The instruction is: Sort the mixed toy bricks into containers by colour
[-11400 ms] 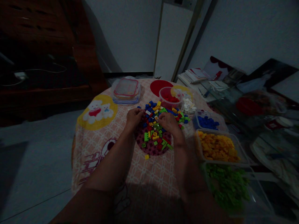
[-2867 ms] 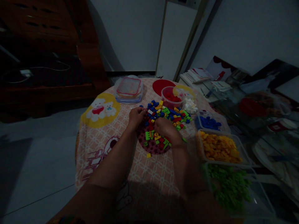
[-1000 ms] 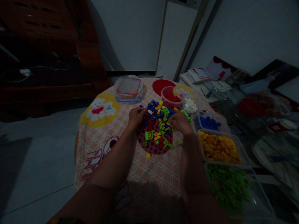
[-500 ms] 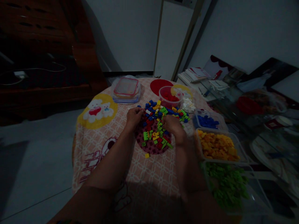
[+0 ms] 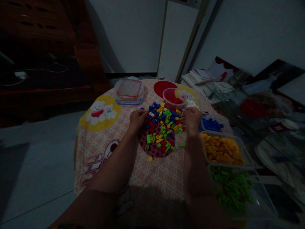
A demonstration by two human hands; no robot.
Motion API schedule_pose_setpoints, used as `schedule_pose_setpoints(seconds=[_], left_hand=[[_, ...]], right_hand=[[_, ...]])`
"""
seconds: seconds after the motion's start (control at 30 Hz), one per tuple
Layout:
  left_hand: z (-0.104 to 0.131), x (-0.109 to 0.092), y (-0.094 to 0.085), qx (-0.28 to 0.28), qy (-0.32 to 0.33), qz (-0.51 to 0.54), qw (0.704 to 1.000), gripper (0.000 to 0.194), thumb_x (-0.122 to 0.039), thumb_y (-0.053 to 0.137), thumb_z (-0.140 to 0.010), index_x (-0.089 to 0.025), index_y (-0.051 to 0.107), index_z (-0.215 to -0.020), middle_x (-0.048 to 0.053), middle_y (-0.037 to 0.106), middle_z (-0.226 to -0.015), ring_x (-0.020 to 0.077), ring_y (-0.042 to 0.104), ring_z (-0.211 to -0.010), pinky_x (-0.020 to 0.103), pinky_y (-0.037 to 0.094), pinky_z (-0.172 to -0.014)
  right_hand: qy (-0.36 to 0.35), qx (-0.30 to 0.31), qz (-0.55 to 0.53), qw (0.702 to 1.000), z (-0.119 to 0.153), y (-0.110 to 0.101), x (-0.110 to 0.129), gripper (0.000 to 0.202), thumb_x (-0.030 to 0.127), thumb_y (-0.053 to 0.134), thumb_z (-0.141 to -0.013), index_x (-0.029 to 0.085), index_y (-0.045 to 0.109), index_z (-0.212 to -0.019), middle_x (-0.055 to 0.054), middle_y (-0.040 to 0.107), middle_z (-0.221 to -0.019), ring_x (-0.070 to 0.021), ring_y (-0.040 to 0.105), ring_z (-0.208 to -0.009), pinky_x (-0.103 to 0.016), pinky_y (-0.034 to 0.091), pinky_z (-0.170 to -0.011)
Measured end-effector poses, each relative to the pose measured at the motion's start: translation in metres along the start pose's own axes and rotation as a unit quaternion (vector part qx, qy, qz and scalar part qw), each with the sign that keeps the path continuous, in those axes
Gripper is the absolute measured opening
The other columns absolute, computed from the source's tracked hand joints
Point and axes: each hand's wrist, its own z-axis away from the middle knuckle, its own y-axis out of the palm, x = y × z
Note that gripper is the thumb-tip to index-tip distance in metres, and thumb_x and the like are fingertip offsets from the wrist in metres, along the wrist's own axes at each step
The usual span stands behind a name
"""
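Note:
A mixed pile of small toy building bricks [image 5: 164, 127] in blue, green, yellow and red lies on the patterned tablecloth [image 5: 152, 178]. My left hand [image 5: 138, 119] rests at the pile's left edge with its fingers curled together; whatever they may hold is hidden. At the right edge of the pile, my right hand [image 5: 193, 117] has its fingers bent in towards the bricks, and I cannot make out what is between them. Just behind that hand is a heap of white bricks [image 5: 191, 103], partly covered by it. One yellow brick [image 5: 150, 158] lies apart at the front.
Beyond the pile stands a round tub [image 5: 173, 103] of red bricks. Down the right side are clear boxes of blue bricks [image 5: 212, 124], yellow bricks [image 5: 221, 149] and green bricks [image 5: 231, 187]. Stacked lidded containers [image 5: 129, 92] sit at the back left. A cluttered glass table [image 5: 250, 124] stands right.
My right hand has moved from the middle of the pile to its right edge, in front of the white bricks, uncovering bricks in the middle. My left hand has stayed in place.

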Motion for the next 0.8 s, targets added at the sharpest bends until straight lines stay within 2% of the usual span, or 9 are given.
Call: schedule_pose_setpoints(seconds=[0.1,0.2,0.33,0.43,0.5,0.57,0.63,0.7,0.8], left_hand=[[0.001,-0.002,0.000,-0.002,-0.003,0.004,1.000,0.018,-0.022,0.060,-0.078,-0.016,0.076,-0.084,0.000,0.069,-0.065,0.0125,0.059,-0.052,0.022,0.045,-0.054],[0.001,-0.003,0.001,-0.008,-0.006,0.006,1.000,0.017,-0.021,0.059,-0.079,-0.016,0.075,-0.082,-0.001,0.067,-0.062,0.0123,0.058,-0.051,0.022,0.044,-0.052],[0.001,-0.004,0.002,-0.008,-0.005,0.008,1.000,0.016,-0.020,0.060,-0.079,-0.016,0.075,-0.081,-0.001,0.068,-0.062,0.0125,0.058,-0.050,0.022,0.044,-0.052],[0.002,-0.004,0.001,-0.007,-0.001,0.007,1.000,0.016,-0.021,0.061,-0.079,-0.016,0.076,-0.082,0.000,0.069,-0.064,0.0127,0.059,-0.051,0.022,0.045,-0.053],[0.002,-0.004,0.001,-0.008,0.002,0.003,1.000,0.016,-0.022,0.061,-0.078,-0.016,0.076,-0.082,0.000,0.069,-0.064,0.0127,0.059,-0.052,0.023,0.045,-0.053],[0.002,-0.004,0.000,-0.008,0.003,0.001,1.000,0.016,-0.021,0.061,-0.078,-0.016,0.076,-0.082,0.000,0.069,-0.064,0.0128,0.059,-0.052,0.022,0.045,-0.053],[0.001,-0.003,0.000,-0.009,0.004,0.002,1.000,0.016,-0.020,0.061,-0.078,-0.016,0.076,-0.081,0.000,0.068,-0.063,0.0128,0.059,-0.052,0.022,0.044,-0.052],[0.000,-0.001,0.001,-0.008,0.005,0.004,1.000,0.016,-0.020,0.061,-0.078,-0.016,0.076,-0.081,0.000,0.068,-0.063,0.0129,0.060,-0.052,0.022,0.045,-0.052],[-0.002,0.001,0.001,-0.004,0.005,0.007,1.000,0.017,-0.022,0.061,-0.079,-0.016,0.077,-0.082,0.000,0.069,-0.065,0.0128,0.060,-0.053,0.023,0.046,-0.054]], right_hand=[[0.002,-0.169,-0.146,0.975,-0.012,-0.013,-0.005,0.019,0.025,0.062,-0.084,0.022,0.061,-0.102,0.005,0.065,-0.070,-0.0142,0.069,-0.058,-0.023,0.057,-0.054],[-0.006,-0.296,-0.184,0.937,-0.023,-0.032,-0.011,0.034,0.022,0.057,-0.086,0.022,0.058,-0.120,0.000,0.070,-0.089,-0.0153,0.076,-0.076,-0.026,0.063,-0.065],[-0.023,-0.325,-0.159,0.932,-0.026,-0.046,-0.013,0.050,0.022,0.052,-0.087,0.024,0.055,-0.137,-0.002,0.072,-0.102,-0.0145,0.077,-0.081,-0.026,0.064,-0.069],[-0.008,-0.197,-0.105,0.975,-0.019,-0.038,-0.006,0.032,0.024,0.057,-0.083,0.020,0.066,-0.114,0.002,0.071,-0.079,-0.0135,0.071,-0.059,-0.022,0.058,-0.055],[0.010,-0.050,-0.046,0.998,-0.012,-0.030,0.001,0.015,0.025,0.062,-0.080,0.018,0.068,-0.092,0.003,0.067,-0.065,-0.0132,0.066,-0.051,-0.020,0.052,-0.049],[0.018,0.096,0.040,0.994,-0.002,-0.023,0.007,0.005,0.023,0.066,-0.080,0.018,0.067,-0.078,0.002,0.066,-0.059,-0.0127,0.063,-0.048,-0.019,0.049,-0.047],[0.018,0.216,0.155,0.964,0.008,-0.019,0.013,0.011,0.019,0.068,-0.080,0.018,0.066,-0.069,0.002,0.066,-0.056,-0.0125,0.062,-0.048,-0.019,0.046,-0.048],[0.016,0.311,0.275,0.910,0.018,-0.016,0.020,0.021,0.014,0.069,-0.080,0.018,0.064,-0.061,0.001,0.064,-0.052,-0.0128,0.061,-0.047,-0.020,0.045,-0.049],[0.025,0.396,0.417,0.818,0.031,-0.010,0.032,0.026,0.012,0.071,-0.083,0.018,0.064,-0.058,-0.002,0.066,-0.053,-0.0145,0.061,-0.047,-0.023,0.046,-0.051]])
